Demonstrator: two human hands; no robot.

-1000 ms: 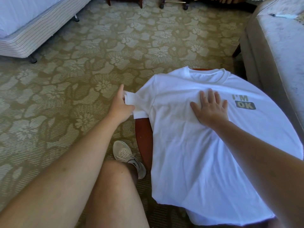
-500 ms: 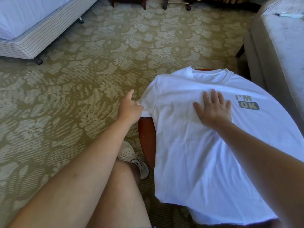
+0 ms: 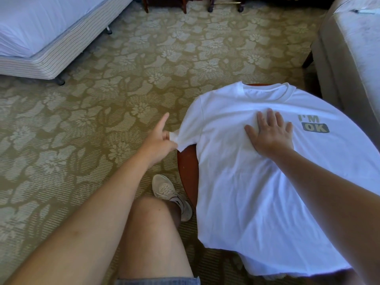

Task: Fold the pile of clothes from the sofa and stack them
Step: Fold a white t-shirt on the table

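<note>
We see the white T-shirt spread face-up on the round wooden table | our left hand pinches its sleeve end, index finger straight | our right hand presses its chest, fingers spread.

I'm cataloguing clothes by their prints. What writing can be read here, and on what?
"I'M": printed on the chest of the white T-shirt.
"OK": in a grey box just below it.
On the shoe: a dark mark on its side, too small to read.

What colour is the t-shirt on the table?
The t-shirt is white, with grey-green "I'M OK" lettering on the chest, seen in the head view.
</note>
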